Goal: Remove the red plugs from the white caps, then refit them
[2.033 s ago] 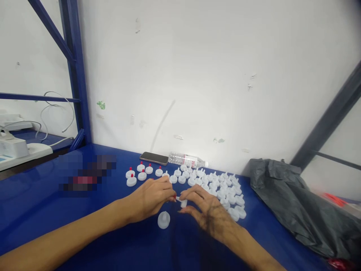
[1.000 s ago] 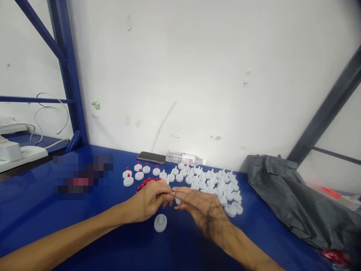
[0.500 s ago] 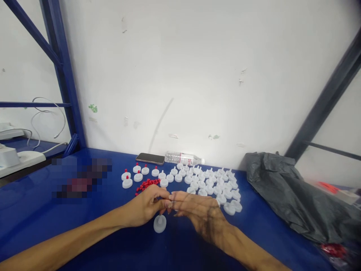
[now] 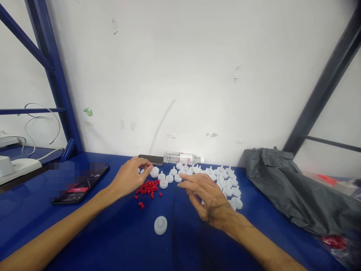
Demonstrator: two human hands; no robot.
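Note:
My left hand (image 4: 132,174) is at the back of the table, thumb and fingertips pinched at the edge of a tilted white round spout cap (image 4: 154,172). Its top is hidden by my fingers. Several other white caps are partly covered behind this hand. Just below it lies a pile of small red tips (image 4: 149,187). My right hand (image 4: 207,195) hovers with fingers apart and nothing in them, in front of a large group of white spout caps (image 4: 227,182). A single white spout cap (image 4: 160,225) lies spout up on the blue table nearer to me.
A plastic bottle (image 4: 183,158) lies against the wall beside a dark phone (image 4: 152,159). Another phone (image 4: 81,188) with a lit screen is at the left. On the right, a grey plastic bag (image 4: 282,180) spreads over the table, with a bag of red pieces (image 4: 334,241) near it.
My hands, together in the middle before, have come apart. The left moved back and left to the red-tipped caps; the right moved slightly right and opened. Loose red tips are uncovered.

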